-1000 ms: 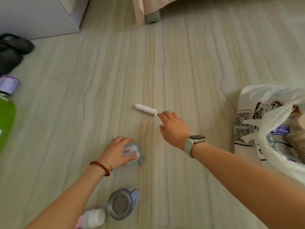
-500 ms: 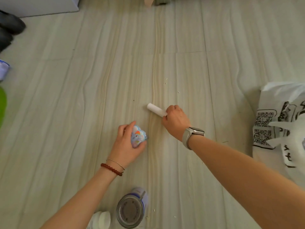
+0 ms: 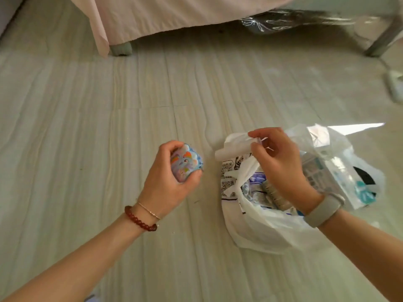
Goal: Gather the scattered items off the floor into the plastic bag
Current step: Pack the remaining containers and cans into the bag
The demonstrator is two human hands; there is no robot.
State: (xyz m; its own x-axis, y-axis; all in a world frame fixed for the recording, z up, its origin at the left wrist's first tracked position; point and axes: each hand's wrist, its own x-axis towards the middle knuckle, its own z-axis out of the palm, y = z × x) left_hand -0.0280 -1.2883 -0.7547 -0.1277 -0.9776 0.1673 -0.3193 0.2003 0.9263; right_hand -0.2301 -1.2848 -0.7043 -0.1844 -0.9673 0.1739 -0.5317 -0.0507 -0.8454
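My left hand [image 3: 168,182] grips a small blue pouch with cartoon print [image 3: 185,165] a little above the floor, left of the bag. The white plastic bag [image 3: 257,232] lies open on the floor at centre right, with packets inside. My right hand [image 3: 277,168] hovers over the bag's mouth, fingers curled. A white end shows between its thumb and forefinger, right by the bag's raised handle flap [image 3: 231,149]. It looks like the white tube [image 3: 259,140]; the rest is hidden in the hand.
A bed with a pink sheet [image 3: 152,16] and a grey leg [image 3: 122,47] stands at the back. Crinkled clear plastic [image 3: 294,20] lies under a metal frame leg [image 3: 383,40] at back right. A white object [image 3: 395,86] sits at the right edge.
My right hand took the white tube off the floor and moved right, over the bag. My left hand carried the pouch up and towards the bag. The view swung right.
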